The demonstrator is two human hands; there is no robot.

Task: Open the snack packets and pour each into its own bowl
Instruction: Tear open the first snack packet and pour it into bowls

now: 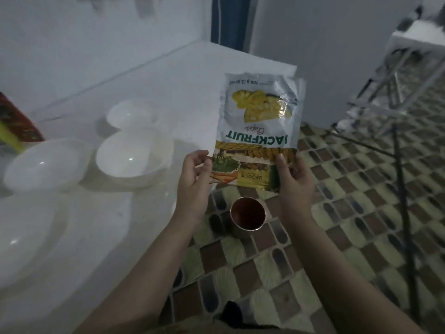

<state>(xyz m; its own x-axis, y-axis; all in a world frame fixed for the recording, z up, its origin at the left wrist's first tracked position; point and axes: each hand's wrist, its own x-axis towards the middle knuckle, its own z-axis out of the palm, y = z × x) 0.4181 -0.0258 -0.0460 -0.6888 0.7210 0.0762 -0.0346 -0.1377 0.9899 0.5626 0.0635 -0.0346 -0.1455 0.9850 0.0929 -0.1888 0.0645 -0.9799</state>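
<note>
A white and yellow jackfruit chips packet [258,121] is held upside down in the air past the table's right edge. My left hand [195,175] pinches its lower left corner and my right hand [295,174] grips its lower right corner. On the white table [192,75] stand three empty white bowls: a small one [131,114] at the back, a middle one [130,155] in front of it and one [44,162] to the left. A red and yellow packet [16,124] lies at the far left edge.
A large white plate [26,239] sits at the table's near left. A metal cup [246,216] stands on the patterned tile floor below the packet. A metal folding frame [395,92] stands at the right by the wall.
</note>
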